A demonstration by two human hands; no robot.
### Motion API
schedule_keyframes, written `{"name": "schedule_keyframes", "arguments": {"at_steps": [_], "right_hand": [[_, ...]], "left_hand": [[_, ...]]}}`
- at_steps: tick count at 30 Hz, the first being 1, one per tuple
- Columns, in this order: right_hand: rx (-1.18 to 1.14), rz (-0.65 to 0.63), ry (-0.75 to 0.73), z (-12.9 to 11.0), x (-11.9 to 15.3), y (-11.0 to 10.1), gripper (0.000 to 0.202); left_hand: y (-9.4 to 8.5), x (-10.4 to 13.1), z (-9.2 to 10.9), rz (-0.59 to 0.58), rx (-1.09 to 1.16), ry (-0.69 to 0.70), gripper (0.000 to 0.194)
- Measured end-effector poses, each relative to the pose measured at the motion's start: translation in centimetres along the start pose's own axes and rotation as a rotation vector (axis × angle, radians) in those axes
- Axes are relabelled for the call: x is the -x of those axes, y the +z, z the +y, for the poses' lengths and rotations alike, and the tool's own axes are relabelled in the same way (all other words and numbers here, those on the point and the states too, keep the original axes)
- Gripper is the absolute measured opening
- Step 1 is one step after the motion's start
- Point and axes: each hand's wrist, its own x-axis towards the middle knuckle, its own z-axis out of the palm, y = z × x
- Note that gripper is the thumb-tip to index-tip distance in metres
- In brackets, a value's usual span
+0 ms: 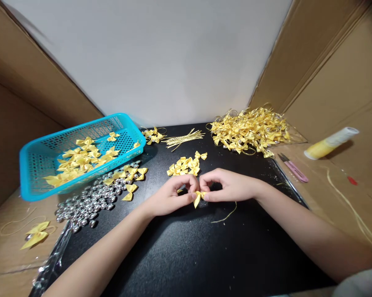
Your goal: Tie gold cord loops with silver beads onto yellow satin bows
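Note:
Between my two hands, just above the black tabletop (161,251), is a small yellow ribbon bow (198,199). My left hand (175,196) pinches its left side between thumb and fingers. From the other side, my right hand (224,185) grips the bow's right loop the same way. A thin yellow cord (227,215) lies on the table by my right hand; whether it joins the bow I cannot tell. Just beyond my fingers sits a small cluster of yellow bows (183,164).
A turquoise basket (24,165) of bows stands left, beside many silver beads (87,206). Gold cords (184,139) lie at the back, near a large pile of corded bows (250,130). Pink-handled snips (294,168) and a ribbon roll (331,143) rest on cardboard at right.

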Motion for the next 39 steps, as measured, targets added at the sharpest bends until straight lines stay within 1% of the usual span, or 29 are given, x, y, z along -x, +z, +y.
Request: {"name": "schedule_keyframes", "arguments": {"at_steps": [2,4,7,10,15,19,22,23,24,25,27,28,29,30,31,32,34,36,39], "right_hand": [[-0.068,0.098,0.002,0.1,-0.1,-0.1,0.017],[-0.133,0.182,0.007,0.3,-0.2,-0.2,0.021],[-0.159,0.245,0.024,0.6,-0.2,-0.3,0.025],[-0.143,0.26,0.025,0.7,-0.1,-0.3,0.026],[-0.12,0.262,0.0,0.4,0.0,-0.1,0.023],[-0.073,0.277,-0.052,0.3,0.0,-0.1,0.021],[-0.02,0.311,-0.072,0.3,-0.2,-0.1,0.01],[0.03,0.327,-0.063,0.3,-0.4,0.0,0.005],[0.112,0.341,-0.047,0.4,-0.5,0.3,0.004],[0.221,0.348,-0.03,0.5,-0.6,0.7,0.009],[0.475,0.322,-0.017,0.7,-0.9,1.9,0.019],[0.58,0.283,-0.032,0.9,-1.1,2.7,0.024],[0.657,0.219,-0.058,1.1,-1.2,3.5,0.029],[0.723,0.16,-0.089,1.3,-1.2,4.3,0.033],[0.772,0.12,-0.11,1.5,-1.3,5.0,0.036],[0.807,0.093,-0.12,1.7,-1.3,5.5,0.039],[0.839,0.067,-0.124,1.9,-1.3,6.1,0.044],[0.834,0.061,-0.119,2.1,-1.3,6.3,0.048],[0.791,0.078,-0.119,2.2,-1.3,6.1,0.049]], "left_hand": [[-0.1,0.0,0.0,0.078,-0.061,0.009,0.019],[-0.2,0.0,0.1,0.142,-0.101,0.018,0.018],[-0.3,0.0,0.1,0.176,-0.131,0.033,0.016],[-0.5,0.0,0.2,0.164,-0.112,0.034,0.016],[-0.8,0.2,0.3,0.108,-0.074,0.024,0.017],[-1.3,0.2,0.8,0.077,-0.146,0.028,0.015],[-2.7,0.3,1.7,0.043,-0.298,0.017,0.013],[-3.4,0.4,2.2,0.04,-0.4,-0.013,0.011],[-4.2,0.6,2.7,0.054,-0.536,-0.043,0.008],[-4.9,0.9,3.2,0.082,-0.711,-0.107,0.004],[-6.2,1.5,4.3,0.253,-1.11,-0.32,0.008],[-6.7,1.9,4.8,0.312,-1.262,-0.444,0.011],[-7.1,2.3,5.2,0.341,-1.376,-0.557,0.015],[-7.3,2.6,5.5,0.335,-1.448,-0.642,0.017],[-7.4,2.9,5.7,0.305,-1.492,-0.687,0.021],[-7.5,3.1,5.7,0.28,-1.508,-0.72,0.025],[-7.3,3.2,5.3,0.222,-1.452,-0.725,0.033],[-6.9,2.9,4.6,0.186,-1.347,-0.665,0.035],[-6.0,2.3,3.4,0.098,-1.183,-0.534,0.027]]}}
